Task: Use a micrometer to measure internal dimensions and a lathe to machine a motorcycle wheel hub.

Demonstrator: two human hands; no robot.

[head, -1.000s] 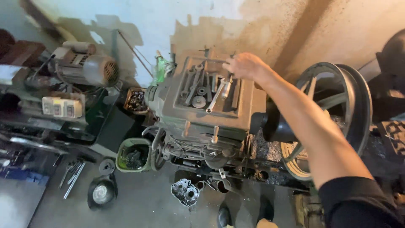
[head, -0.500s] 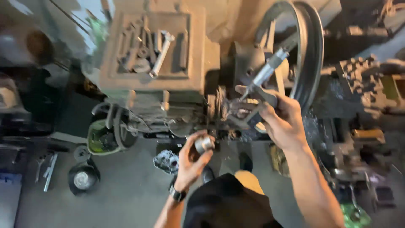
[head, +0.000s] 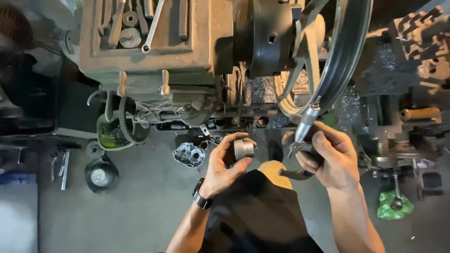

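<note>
My left hand (head: 224, 165) grips a short round metal cylinder (head: 243, 149) between thumb and fingers, held in front of my body. My right hand (head: 330, 159) holds a micrometer (head: 303, 126) whose silvery thimble points up and to the right, its dark curved frame sticking out below the palm. The two hands sit close together, a small gap between cylinder and micrometer. A black watch is on my left wrist. An old lathe (head: 154, 51) stands just beyond my hands.
The tray on the lathe's headstock holds wrenches (head: 152, 23) and other tools. A large belt wheel (head: 344, 51) is at upper right. On the floor lie a green bucket (head: 108, 136), a grey metal casting (head: 188, 154), a round black part (head: 100, 175) and a green bag (head: 393, 206).
My right hand left the lathe's tool tray with the micrometer and came down in front of me. My left hand rose holding the cylinder, and both hands drew closer together.
</note>
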